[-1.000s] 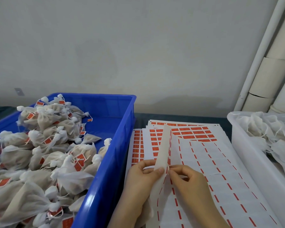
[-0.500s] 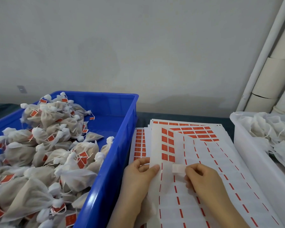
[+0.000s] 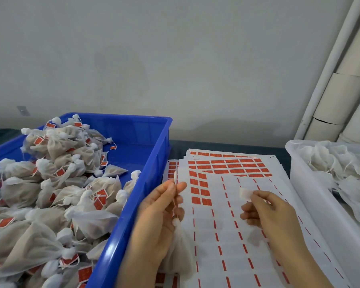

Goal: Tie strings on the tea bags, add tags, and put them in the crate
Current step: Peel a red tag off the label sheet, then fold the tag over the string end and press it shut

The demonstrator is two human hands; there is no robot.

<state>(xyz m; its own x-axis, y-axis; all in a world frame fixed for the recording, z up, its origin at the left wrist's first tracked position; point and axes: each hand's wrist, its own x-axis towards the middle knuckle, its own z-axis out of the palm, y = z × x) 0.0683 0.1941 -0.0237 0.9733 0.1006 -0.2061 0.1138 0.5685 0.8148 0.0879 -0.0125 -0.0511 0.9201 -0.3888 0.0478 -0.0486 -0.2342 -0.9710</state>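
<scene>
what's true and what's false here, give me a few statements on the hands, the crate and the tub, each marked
1. The right hand pinches a small white tag. True.
2. The blue plastic crate holds nothing. False: it is heaped with tied red-tagged tea bags.
3. The left hand pinches the string of a white mesh tea bag that hangs below it. True.
4. The white plastic tub stands left of the crate. False: it stands at the right, beyond the red tag sheets.
</scene>
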